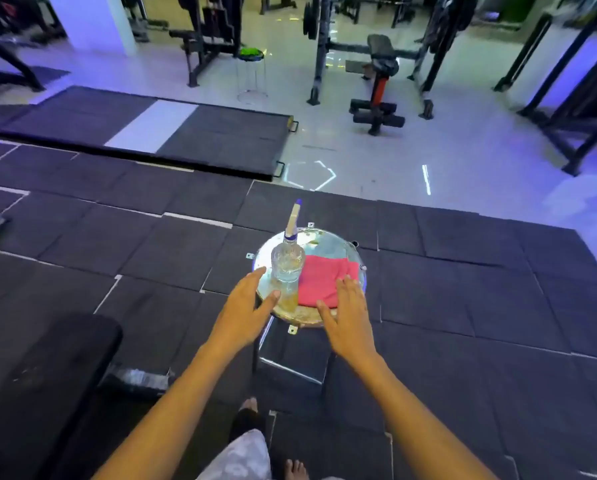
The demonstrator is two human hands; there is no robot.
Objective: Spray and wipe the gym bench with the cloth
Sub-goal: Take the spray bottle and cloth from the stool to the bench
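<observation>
Black rubber floor tiles [151, 237] are covering the gym. Spread, empty fingers of the left hand [245, 299] are hovering beside the spray bottle [287, 268]; straight fingers of the right hand [347, 313] are overlapping the pink cloth [321, 280], both on the center-frame steel stool [325, 242]. The gym bench [47, 375] is sitting lower left.

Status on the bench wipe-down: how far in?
Done: nothing visible yet. In hand: left hand open beside the spray bottle, right hand open over the pink cloth; neither grips. Bottle and cloth sit on the metal stool. Left: pick both up, spray and wipe the black bench.
</observation>
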